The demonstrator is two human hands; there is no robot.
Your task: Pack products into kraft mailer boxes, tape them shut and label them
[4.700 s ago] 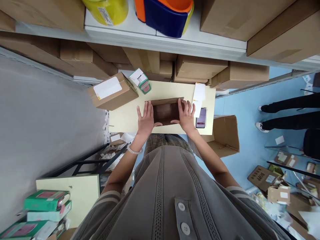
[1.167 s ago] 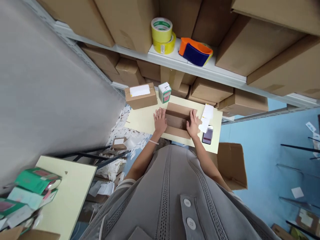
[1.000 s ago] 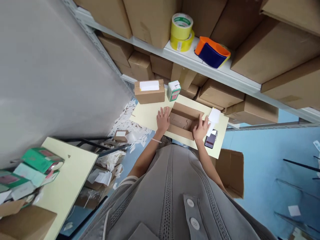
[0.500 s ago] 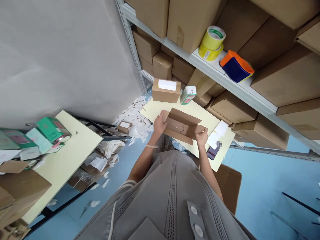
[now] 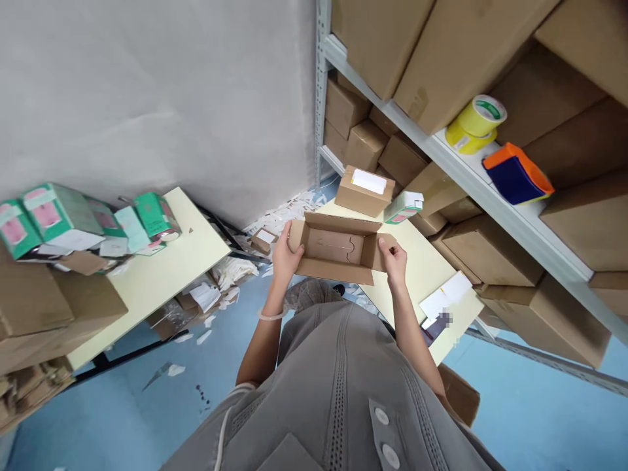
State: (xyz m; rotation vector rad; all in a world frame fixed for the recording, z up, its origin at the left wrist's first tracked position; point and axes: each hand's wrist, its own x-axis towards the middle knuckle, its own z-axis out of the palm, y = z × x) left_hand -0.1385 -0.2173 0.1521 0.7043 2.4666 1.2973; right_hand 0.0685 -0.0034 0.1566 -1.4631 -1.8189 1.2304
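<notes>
An open, empty brown cardboard box (image 5: 338,247) is held up in front of me, off the pale yellow table (image 5: 422,275). My left hand (image 5: 286,250) grips its left end flap with fingers curled round the edge. My right hand (image 5: 394,256) grips the right end flap the same way. The interlocked bottom flaps show inside the box. Behind it on the table sit a sealed brown box with a white label (image 5: 366,190) and a small green and white carton (image 5: 403,207).
A second pale table (image 5: 161,261) at the left carries green cartons (image 5: 59,216) and brown boxes. Metal shelving (image 5: 490,190) at the right holds cardboard boxes, yellow tape rolls (image 5: 475,123) and an orange-blue tape dispenser (image 5: 516,175). White labels and a phone (image 5: 436,325) lie on the near table. Paper scraps litter the blue floor.
Both hands have lifted the open box off the table and carried it leftward as my view swung left. The grip on the two end flaps stays the same.
</notes>
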